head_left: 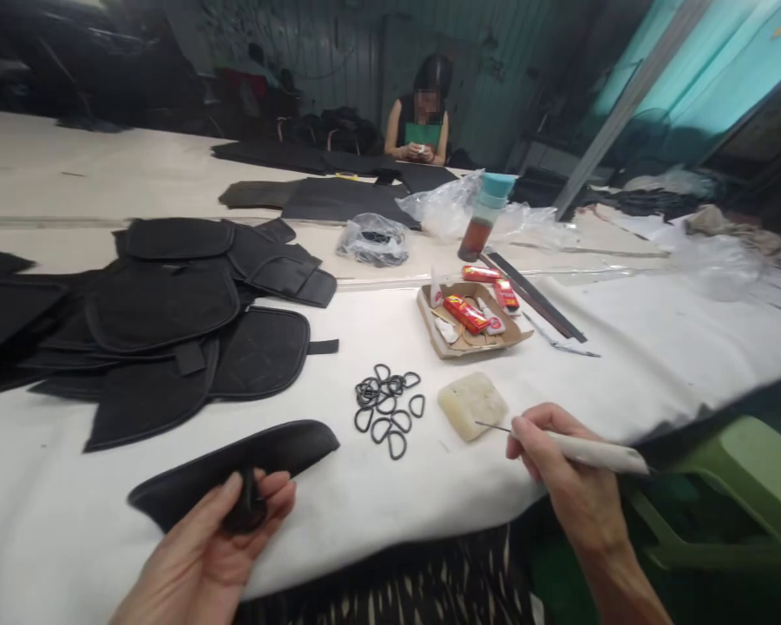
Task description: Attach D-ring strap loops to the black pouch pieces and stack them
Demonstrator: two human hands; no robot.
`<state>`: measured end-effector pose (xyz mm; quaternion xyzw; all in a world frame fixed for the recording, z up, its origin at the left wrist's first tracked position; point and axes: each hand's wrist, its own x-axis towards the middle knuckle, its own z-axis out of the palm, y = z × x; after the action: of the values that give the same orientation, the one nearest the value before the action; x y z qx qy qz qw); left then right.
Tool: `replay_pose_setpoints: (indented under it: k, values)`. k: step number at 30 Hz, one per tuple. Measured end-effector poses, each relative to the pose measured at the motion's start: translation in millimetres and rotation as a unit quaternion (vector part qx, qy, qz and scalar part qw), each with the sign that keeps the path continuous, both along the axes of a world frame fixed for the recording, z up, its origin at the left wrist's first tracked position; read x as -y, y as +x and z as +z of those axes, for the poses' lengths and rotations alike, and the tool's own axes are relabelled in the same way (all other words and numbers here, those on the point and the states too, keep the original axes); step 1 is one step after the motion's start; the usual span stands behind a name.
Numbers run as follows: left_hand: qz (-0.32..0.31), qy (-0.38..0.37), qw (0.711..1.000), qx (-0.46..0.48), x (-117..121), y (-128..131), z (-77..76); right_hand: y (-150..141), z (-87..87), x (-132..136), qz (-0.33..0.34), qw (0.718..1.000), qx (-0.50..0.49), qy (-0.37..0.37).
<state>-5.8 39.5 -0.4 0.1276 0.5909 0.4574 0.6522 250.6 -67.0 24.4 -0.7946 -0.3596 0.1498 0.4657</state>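
My left hand (205, 551), at the lower left, is closed on a curved black fabric piece (279, 447). A small black loop, perhaps a folded strap end, shows between its thumb and fingers. In my right hand (563, 460) is an awl (595, 453) with a white handle. Its thin metal tip points left and lies over a yellowish, wax-like block (462, 401); I cannot tell whether they touch. Between the hands, several black D-rings (387, 404) lie in a loose heap on the white table cover (364, 490).
Stacked black fabric pieces (162, 304) cover the left side. A cardboard tray (452, 345) holds red packets and small tubes. Behind it stand a blue-lidded bottle (485, 217) and clear plastic bags (443, 204). A green stool (755, 486) is at right. Another person (423, 117) sits across the table.
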Motion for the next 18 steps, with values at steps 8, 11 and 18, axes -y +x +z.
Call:
replay_pose_setpoints:
  k: [8, 11, 18]
  values:
    - [0.024, 0.022, 0.999, -0.039, -1.1, 7.4, -4.9, 10.5, -10.9, -8.0, -0.016, 0.999, 0.014, -0.025]
    - [0.042, 0.013, 0.998, -0.036, -3.3, 5.0, -7.4, 10.4, -12.3, -12.9, -0.009, 0.999, 0.018, -0.046]
    - [0.026, -0.054, 0.998, -0.004, -11.1, -2.9, -10.2, 7.6, -13.3, -21.8, 0.002, 0.998, 0.024, -0.052]
